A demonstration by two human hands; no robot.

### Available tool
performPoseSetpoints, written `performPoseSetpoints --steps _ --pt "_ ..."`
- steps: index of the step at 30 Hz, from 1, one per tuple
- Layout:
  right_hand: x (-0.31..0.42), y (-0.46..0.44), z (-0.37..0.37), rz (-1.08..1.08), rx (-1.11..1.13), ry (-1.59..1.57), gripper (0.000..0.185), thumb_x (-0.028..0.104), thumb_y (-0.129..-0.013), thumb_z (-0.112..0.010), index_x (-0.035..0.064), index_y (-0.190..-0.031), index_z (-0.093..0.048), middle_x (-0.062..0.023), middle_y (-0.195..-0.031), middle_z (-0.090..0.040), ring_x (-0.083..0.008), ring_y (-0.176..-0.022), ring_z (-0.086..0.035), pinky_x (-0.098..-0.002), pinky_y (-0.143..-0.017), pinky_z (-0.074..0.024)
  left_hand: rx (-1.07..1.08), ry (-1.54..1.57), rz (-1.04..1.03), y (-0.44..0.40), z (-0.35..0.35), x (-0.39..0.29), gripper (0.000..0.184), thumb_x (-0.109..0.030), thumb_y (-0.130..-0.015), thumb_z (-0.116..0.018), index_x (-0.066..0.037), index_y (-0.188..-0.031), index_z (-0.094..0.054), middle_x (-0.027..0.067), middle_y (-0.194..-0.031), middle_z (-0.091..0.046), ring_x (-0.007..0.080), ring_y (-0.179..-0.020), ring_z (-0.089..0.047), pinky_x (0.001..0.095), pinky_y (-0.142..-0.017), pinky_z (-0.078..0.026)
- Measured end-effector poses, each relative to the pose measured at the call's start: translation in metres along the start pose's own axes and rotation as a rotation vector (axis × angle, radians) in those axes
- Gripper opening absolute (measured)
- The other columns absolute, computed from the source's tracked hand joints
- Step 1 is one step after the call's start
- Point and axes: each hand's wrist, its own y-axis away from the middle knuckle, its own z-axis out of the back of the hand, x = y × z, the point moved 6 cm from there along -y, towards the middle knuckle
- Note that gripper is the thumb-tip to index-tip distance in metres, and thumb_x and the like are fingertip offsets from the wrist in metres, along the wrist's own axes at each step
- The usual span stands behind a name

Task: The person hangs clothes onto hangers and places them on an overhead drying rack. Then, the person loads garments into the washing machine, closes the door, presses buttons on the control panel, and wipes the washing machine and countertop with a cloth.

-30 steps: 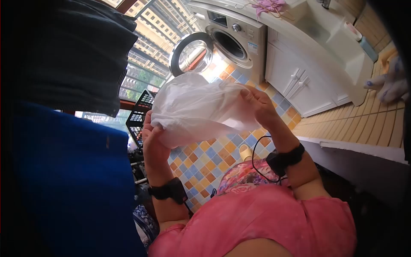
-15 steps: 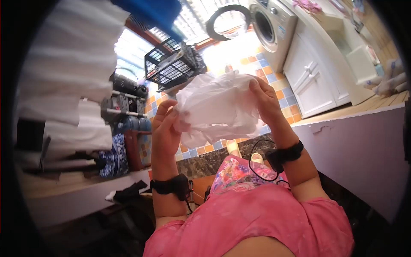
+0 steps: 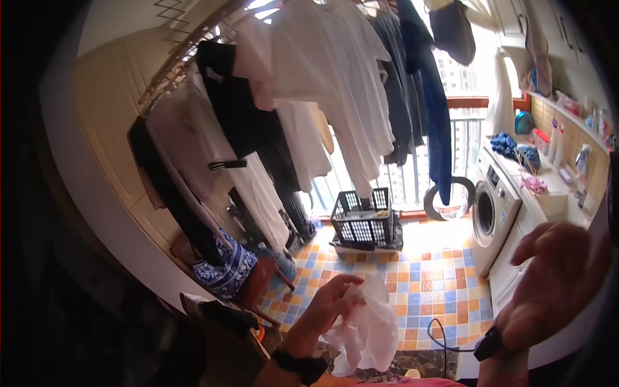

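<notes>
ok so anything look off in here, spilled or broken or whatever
No spill or damage shows. Mildly odd: the washer door, right of the crate, stands wide open with nobody at it. The white item in the left hand just looks crumpled.

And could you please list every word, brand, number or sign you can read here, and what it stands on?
No text can be read.
Washing machine: any panel markings are too small.
Upright bottles: any labels are too small and blurred.
Thin white item in the left hand: no lettering shows.
</notes>
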Motion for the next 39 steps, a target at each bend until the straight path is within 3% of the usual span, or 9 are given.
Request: performPoseSetpoints --steps 2,3,20,23,27,29,33,36,39 --pt "0.027 -0.012 0.009 -0.052 -0.218 0.433 0.125 0.08 -0.062 -0.068 -0.0003 -0.149 -0.031 -0.0203 -0.135 -0.053 -0.026 -0.101 -0.057 -0.029 -0.067 -0.0441 -0.026 0.017 0.0 0.041 0.023 -0.008 0.043 -0.011 -0.091 -0.066 -0.005 -0.131 -0.051 0.0109 -0.103 -0.066 0.0139 -0.091 -0.064 0.0253 -0.071 -0.051" --pt "0.047 -0.054 -0.005 0.153 -0.056 0.351 0.1 0.071 -0.078 -0.065 0.0002 -0.144 -0.042 -0.0188 -0.132 -0.055 -0.028 -0.106 -0.056 -0.03 -0.071 -0.044 -0.033 0.017 0.015 0.064 0.039 -0.011 0.042 -0.011 -0.091 -0.067 -0.005 -0.13 -0.051 0.0109 -0.103 -0.065 0.0139 -0.092 -0.064 0.0253 -0.072 -0.051" --pt "0.154 -0.136 -0.118 0.383 -0.266 0.509 0.076 0.057 -0.086 -0.064 0.0003 -0.135 -0.05 -0.0194 -0.127 -0.057 -0.0291 -0.103 -0.057 -0.0308 -0.072 -0.045 -0.216 -0.145 -0.243 0.24 0.159 -0.079 0.035 -0.01 -0.093 -0.065 -0.006 -0.127 -0.057 0.0083 -0.106 -0.064 0.0142 -0.095 -0.064 0.0255 -0.082 -0.053" --pt "0.16 -0.141 -0.124 0.397 -0.261 0.51 0.072 0.055 -0.088 -0.063 0.0003 -0.134 -0.051 -0.0195 -0.127 -0.057 -0.0293 -0.103 -0.058 -0.031 -0.072 -0.0452 -0.194 0.375 -0.056 0.229 0.171 -0.065 0.037 -0.008 -0.092 -0.065 -0.005 -0.128 -0.055 0.0106 -0.109 -0.063 0.0189 -0.096 -0.065 0.0306 -0.081 -0.056" --pt "0.17 -0.15 -0.133 0.421 -0.312 0.463 0.067 0.052 -0.09 -0.063 0.0003 -0.132 -0.053 -0.0196 -0.126 -0.057 -0.0296 -0.102 -0.058 -0.0312 -0.072 -0.0454 -0.355 -0.342 -0.167 0.239 0.168 -0.09 0.037 -0.006 -0.093 -0.055 -0.005 -0.13 -0.054 0.0134 -0.105 -0.066 0.02 -0.086 -0.067 0.0297 -0.073 -0.057" --pt "0.185 -0.149 -0.14 0.487 -0.372 0.412 0.064 0.05 -0.091 -0.063 0.0004 -0.131 -0.054 -0.0197 -0.125 -0.058 -0.0298 -0.102 -0.058 -0.0313 -0.072 -0.0455 -0.228 0.291 -0.127 0.227 0.179 -0.067 0.039 -0.006 -0.093 -0.057 -0.004 -0.131 -0.053 0.0142 -0.104 -0.067 0.0214 -0.084 -0.069 0.0319 -0.074 -0.058" --pt "0.191 -0.138 -0.171 0.341 -0.472 0.155 0.059 0.047 -0.092 -0.063 0.0004 -0.129 -0.056 -0.0199 -0.124 -0.058 -0.03 -0.101 -0.059 -0.0315 -0.072 -0.0457 -0.18 0.306 -0.247 0.215 0.172 -0.078 0.04 -0.006 -0.093 -0.057 -0.003 -0.133 -0.051 0.0158 -0.107 -0.066 0.0241 -0.091 -0.069 0.0368 -0.08 -0.059" --pt "0.158 -0.1 -0.262 -0.225 0.418 -0.089 0.017 0.001 -0.084 -0.071 0.0014 -0.099 -0.064 -0.012 -0.085 -0.065 -0.0226 -0.077 -0.066 -0.0313 -0.067 -0.0538 -0.224 0.426 -0.27 0.204 0.156 -0.085 0.04 -0.009 -0.097 -0.053 -0.003 -0.136 -0.047 0.0151 -0.118 -0.061 0.0261 -0.106 -0.064 0.039 -0.091 -0.055" --pt "0.104 0.03 -0.334 -0.601 0.821 -0.061 0.035 0.018 -0.081 -0.082 0.0033 -0.105 -0.061 -0.0128 -0.088 -0.068 -0.022 -0.078 -0.069 -0.0313 -0.069 -0.0564 -0.136 0.406 -0.376 0.194 0.127 -0.094 0.042 -0.013 -0.1 -0.051 -0.005 -0.141 -0.043 0.0127 -0.122 -0.059 0.0247 -0.112 -0.061 0.0379 -0.094 -0.053"
